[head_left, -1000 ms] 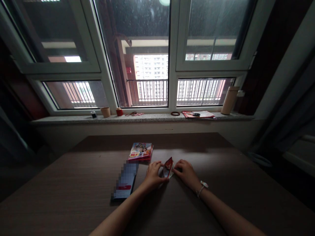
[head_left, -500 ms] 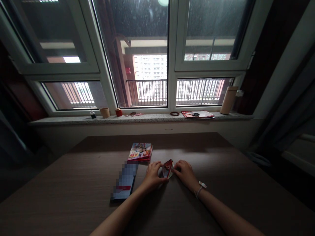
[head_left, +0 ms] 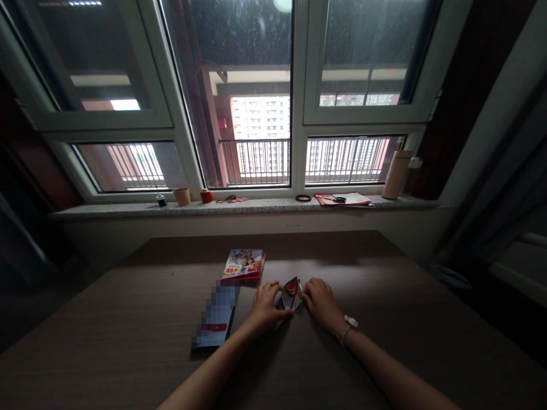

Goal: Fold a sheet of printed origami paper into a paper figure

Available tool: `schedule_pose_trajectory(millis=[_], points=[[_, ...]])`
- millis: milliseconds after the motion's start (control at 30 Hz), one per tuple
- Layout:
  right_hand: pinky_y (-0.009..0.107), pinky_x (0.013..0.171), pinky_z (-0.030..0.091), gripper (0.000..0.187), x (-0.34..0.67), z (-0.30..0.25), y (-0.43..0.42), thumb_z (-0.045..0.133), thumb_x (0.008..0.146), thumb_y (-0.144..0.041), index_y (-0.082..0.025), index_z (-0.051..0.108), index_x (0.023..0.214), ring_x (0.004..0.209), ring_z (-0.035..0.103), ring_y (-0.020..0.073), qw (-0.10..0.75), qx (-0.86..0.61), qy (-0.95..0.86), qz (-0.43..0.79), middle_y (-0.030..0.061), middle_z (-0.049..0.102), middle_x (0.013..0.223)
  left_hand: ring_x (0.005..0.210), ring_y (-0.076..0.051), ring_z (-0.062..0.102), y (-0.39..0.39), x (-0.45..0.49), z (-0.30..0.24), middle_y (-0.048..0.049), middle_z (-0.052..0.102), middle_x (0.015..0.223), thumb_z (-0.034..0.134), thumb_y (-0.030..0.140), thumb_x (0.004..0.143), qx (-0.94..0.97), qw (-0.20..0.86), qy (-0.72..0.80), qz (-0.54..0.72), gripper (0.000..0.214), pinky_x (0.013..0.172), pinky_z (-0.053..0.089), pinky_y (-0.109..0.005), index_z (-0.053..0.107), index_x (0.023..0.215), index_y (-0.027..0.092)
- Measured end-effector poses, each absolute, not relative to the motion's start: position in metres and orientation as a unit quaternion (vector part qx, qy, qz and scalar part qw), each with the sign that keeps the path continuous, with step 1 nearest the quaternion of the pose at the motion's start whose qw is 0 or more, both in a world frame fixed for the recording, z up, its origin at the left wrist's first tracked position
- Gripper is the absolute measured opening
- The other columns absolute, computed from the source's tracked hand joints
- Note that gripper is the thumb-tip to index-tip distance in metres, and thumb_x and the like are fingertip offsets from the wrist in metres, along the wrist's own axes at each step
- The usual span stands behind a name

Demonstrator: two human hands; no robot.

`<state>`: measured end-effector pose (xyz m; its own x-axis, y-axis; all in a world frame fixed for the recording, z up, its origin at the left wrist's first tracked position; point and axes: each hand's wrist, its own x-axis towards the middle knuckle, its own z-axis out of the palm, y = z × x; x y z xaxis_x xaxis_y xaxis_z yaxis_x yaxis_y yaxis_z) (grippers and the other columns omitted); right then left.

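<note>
A small piece of folded printed paper [head_left: 291, 294], red and white with a pointed top, stands on the brown table [head_left: 128, 319] between my hands. My left hand [head_left: 267, 304] grips its left side, thumb at the lower front edge and fingers behind. On the opposite side, my right hand [head_left: 319, 300] has its fingers bent together, the tips pinching at the paper's right edge. A bracelet circles my right wrist. Just left of my left hand lies a dark phone-like slab [head_left: 217, 316], partly pixelated. Behind it is a stack of colourful leaflets [head_left: 243, 263].
Beyond the table runs a stone windowsill [head_left: 265, 205]. On it stand a paper cup [head_left: 182, 196], a red jar [head_left: 206, 195], a dark ring [head_left: 303, 198], red papers with scissors [head_left: 341, 199] on top, and a tan flask [head_left: 396, 174].
The right fingers have shifted very slightly at the paper's right edge, where a little more of it shows. The left hand and everything else look the same.
</note>
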<state>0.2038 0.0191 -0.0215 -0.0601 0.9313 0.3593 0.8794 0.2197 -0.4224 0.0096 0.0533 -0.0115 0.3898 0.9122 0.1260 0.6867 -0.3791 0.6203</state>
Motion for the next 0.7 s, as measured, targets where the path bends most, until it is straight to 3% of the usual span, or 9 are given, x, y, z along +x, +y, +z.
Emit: schedule_pose_trajectory(millis=[167, 433, 700], points=[[0.035, 0.094, 0.034, 0.003, 0.1988, -0.0241, 0.0185, 0.057, 0.086, -0.015, -0.018, 0.060, 0.085, 0.095, 0.052, 0.0232, 0.260, -0.637, -0.726, -0.012, 0.0068, 0.062, 0.094, 0.127, -0.029, 0.040, 0.0537, 0.0102, -0.0139, -0.0074, 0.050, 0.135, 0.083, 0.033, 0.057, 0.802, 0.229, 0.504, 0.226, 0.058, 0.107, 0.032, -0.041, 0.062, 0.110, 0.024], [0.037, 0.097, 0.033, 0.007, 0.2080, -0.0178, 0.0142, 0.055, 0.087, -0.018, -0.020, 0.060, 0.083, 0.096, 0.055, 0.0204, 0.307, -0.616, -0.723, 0.053, 0.0030, 0.062, 0.092, 0.127, -0.029, 0.041, 0.0515, 0.0103, -0.0145, -0.0076, 0.051, 0.135, 0.080, 0.037, 0.060, 0.807, 0.212, 0.501, 0.232, 0.055, 0.106, 0.033, -0.042, 0.062, 0.110, 0.024], [0.044, 0.104, 0.026, 0.006, 0.2053, -0.0179, 0.0136, 0.055, 0.085, -0.017, -0.019, 0.059, 0.082, 0.096, 0.054, 0.0215, 0.300, -0.618, -0.726, 0.043, 0.0044, 0.062, 0.090, 0.127, -0.029, 0.040, 0.0504, 0.0112, -0.0130, -0.0083, 0.050, 0.136, 0.080, 0.038, 0.061, 0.807, 0.211, 0.503, 0.226, 0.055, 0.107, 0.033, -0.041, 0.061, 0.111, 0.023]])
